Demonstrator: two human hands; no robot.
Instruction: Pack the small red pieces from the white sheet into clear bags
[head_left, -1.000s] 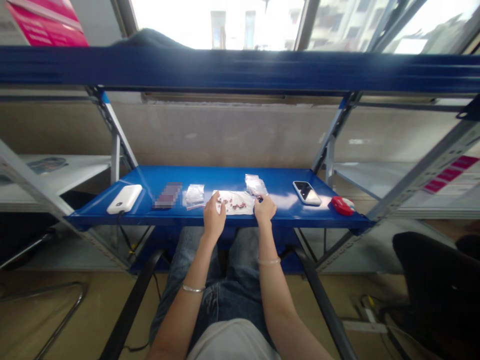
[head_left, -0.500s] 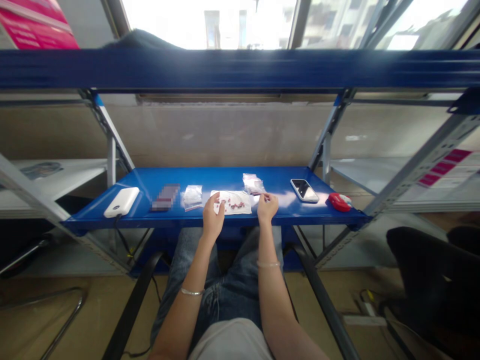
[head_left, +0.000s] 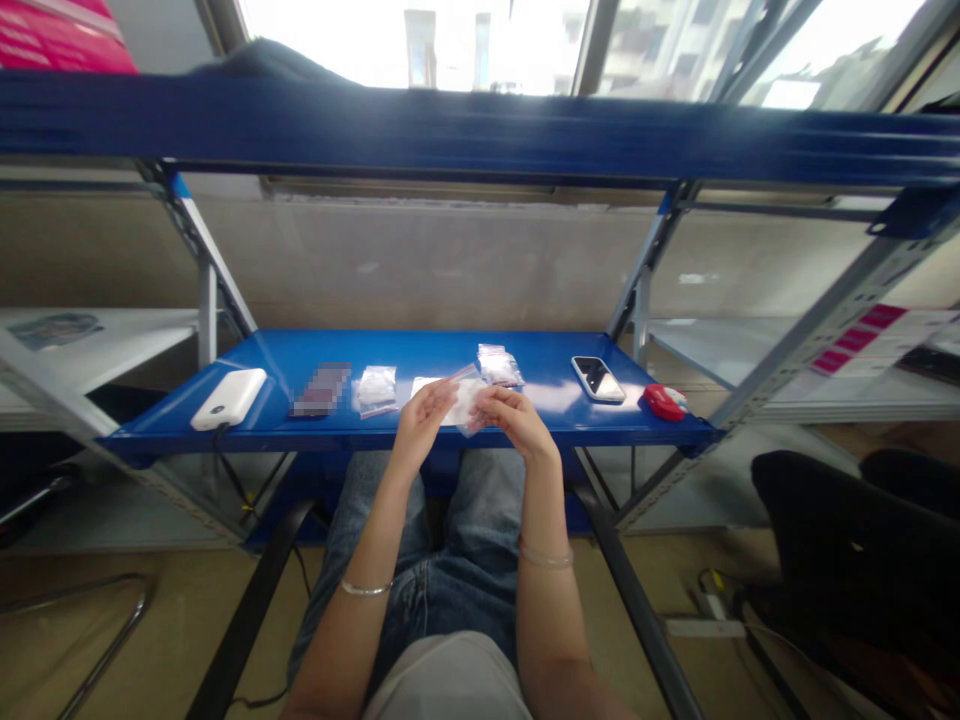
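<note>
While the blue shelf (head_left: 247, 420) is bearing the other items, the left hand (head_left: 421, 418) and right hand (head_left: 517, 420) are pinching one clear small bag (head_left: 466, 398) between them. A phone (head_left: 598, 378) is lying to the right.

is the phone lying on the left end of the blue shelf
No, the phone lies toward the right end of the blue shelf, beside a red object.

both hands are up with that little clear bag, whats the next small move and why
Probably spread the mouth of the small clear bag: left hand and right hand both pinch it above the blue shelf, over the white sheet.
</note>
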